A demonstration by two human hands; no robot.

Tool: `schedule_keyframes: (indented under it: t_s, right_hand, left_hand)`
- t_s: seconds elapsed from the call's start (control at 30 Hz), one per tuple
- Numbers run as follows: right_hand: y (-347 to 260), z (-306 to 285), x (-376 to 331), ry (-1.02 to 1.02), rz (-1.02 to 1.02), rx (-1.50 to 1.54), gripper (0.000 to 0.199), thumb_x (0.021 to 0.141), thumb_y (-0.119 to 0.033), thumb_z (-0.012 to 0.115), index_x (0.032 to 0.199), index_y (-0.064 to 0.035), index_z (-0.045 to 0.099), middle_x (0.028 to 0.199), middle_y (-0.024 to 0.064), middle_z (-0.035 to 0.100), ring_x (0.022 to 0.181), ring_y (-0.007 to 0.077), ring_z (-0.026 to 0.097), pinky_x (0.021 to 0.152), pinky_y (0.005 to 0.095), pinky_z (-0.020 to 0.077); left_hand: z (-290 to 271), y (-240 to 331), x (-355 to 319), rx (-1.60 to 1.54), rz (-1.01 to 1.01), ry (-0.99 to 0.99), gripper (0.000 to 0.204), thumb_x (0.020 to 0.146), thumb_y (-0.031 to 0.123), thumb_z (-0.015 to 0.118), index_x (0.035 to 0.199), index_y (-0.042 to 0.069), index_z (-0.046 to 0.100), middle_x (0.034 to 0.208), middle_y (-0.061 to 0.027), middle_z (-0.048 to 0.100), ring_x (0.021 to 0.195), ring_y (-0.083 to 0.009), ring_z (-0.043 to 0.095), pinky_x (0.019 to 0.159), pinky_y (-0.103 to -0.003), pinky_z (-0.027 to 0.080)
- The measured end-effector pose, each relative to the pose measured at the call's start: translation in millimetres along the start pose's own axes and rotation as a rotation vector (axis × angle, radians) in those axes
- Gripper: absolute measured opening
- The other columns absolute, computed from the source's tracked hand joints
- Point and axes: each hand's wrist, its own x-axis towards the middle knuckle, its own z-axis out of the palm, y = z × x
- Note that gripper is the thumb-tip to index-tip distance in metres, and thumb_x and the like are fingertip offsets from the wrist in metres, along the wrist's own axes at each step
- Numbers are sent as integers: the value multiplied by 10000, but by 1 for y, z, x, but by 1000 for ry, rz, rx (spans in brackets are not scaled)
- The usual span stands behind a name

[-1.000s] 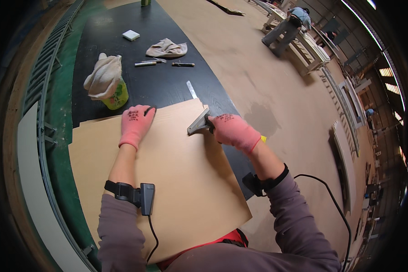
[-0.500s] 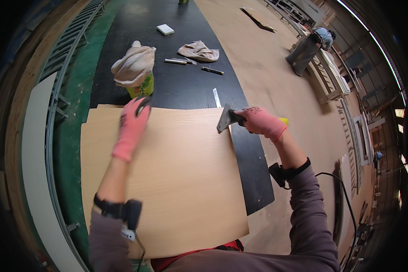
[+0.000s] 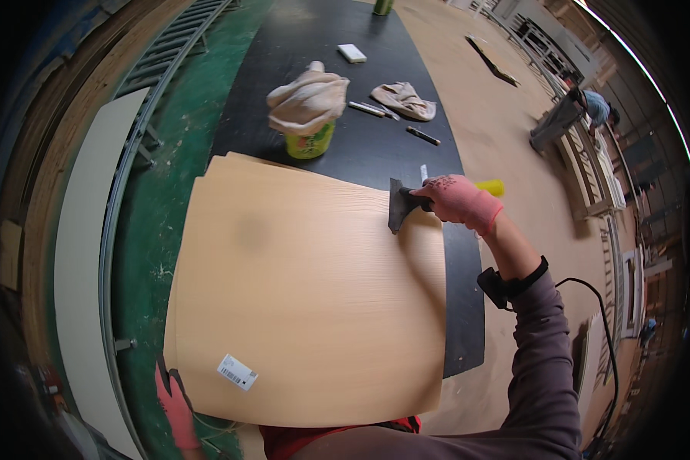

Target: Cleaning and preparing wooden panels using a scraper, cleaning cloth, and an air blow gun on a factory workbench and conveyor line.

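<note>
My right hand (image 3: 461, 204), in a pink glove, is closed around a wide-bladed scraper (image 3: 399, 205) with a dark handle and a yellow end. Its blade is at the far right part of a light wood-grain sheet (image 3: 307, 299), which lies on other sheets whose edges fan out at the far left. My left hand (image 3: 175, 406), gloved in pink with dark fingertips, is low beside the near left corner of the stack. Its fingers are apart and hold nothing I can see. A white printed label (image 3: 238, 372) lies on the sheet near that corner.
On the black table (image 3: 284, 54) stand a yellow-green tub (image 3: 311, 142) topped by a cloth (image 3: 308, 100), a rag (image 3: 405, 101), pens (image 3: 368, 109), a dark knife-like tool (image 3: 423, 136) and a white block (image 3: 352, 53). A roller conveyor (image 3: 169, 61) runs left. Another person (image 3: 571, 119) bends over a bench at right.
My left hand has moved from the sheet's far left edge down to beside its near left corner, uncovering the label. My right hand still holds the scraper. The view has shifted left.
</note>
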Motion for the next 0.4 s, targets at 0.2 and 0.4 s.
schedule_keyframes:
  t_s: [0.2,0.4]
  right_hand:
    - [-64,-13,61,-5,-151,-91,406,720,-108,589,1123,-149,577,938,80,574,891,270,563,774,353,451]
    - [-135,-32,122,19,-280,-77,514,688,-53,490,1189,-153,540,924,113,615,806,274,612,727,348,497]
  left_hand:
    - [5,-2,1,-140,-50,51,417,857,58,416,1253,-60,365,1274,-205,414,1181,-302,394,999,-355,286]
    - [4,-5,2,-290,-190,13,473,837,46,464,1285,-35,336,1318,-180,380,1217,-298,364,1022,-363,255]
